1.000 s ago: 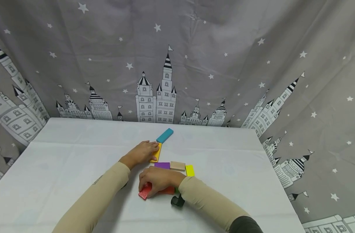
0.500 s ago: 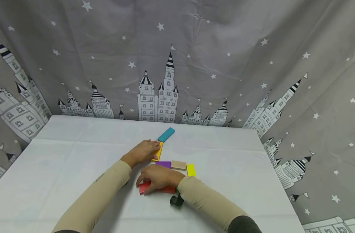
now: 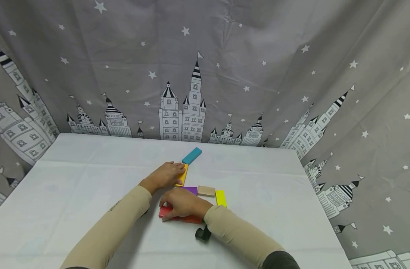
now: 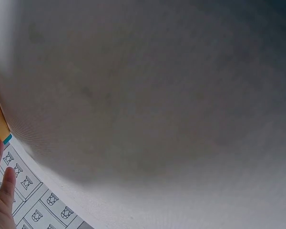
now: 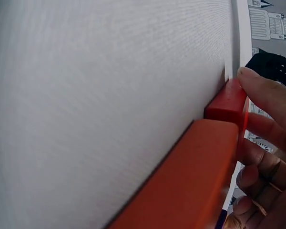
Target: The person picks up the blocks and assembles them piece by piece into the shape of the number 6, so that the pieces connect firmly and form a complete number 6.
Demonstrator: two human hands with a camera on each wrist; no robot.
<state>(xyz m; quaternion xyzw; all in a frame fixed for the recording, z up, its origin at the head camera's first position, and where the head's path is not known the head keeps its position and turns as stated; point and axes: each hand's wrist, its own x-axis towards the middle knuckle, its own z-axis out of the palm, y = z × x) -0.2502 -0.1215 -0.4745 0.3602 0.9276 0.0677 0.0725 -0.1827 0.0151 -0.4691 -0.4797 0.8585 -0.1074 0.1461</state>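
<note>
In the head view my left hand [image 3: 162, 176] rests on an orange-yellow block [image 3: 183, 177] lying flat, its fingers reaching over it. The left wrist view shows straight fingers [image 4: 7, 186] beside that block. Nearer the body, my right hand [image 3: 185, 203] pinches a red block [image 3: 165, 211]. Its thumb [image 5: 257, 86] presses the red block's end in the right wrist view. An orange-red block [image 5: 178, 176] lies end to end with the red one, slightly out of line. Part of the red block is hidden under the right hand.
A blue block [image 3: 192, 155] touches the orange-yellow block's far end. Behind the right hand lie a purple block [image 3: 190, 189], a plain wooden block [image 3: 206, 191] and a bright yellow block [image 3: 220, 198]. A black wrist strap piece [image 3: 203, 234] hangs under the right wrist.
The right hand has turned the red block from a slant to nearly in line with the orange-red block and shifted it slightly away from the body. The left hand stays put.
</note>
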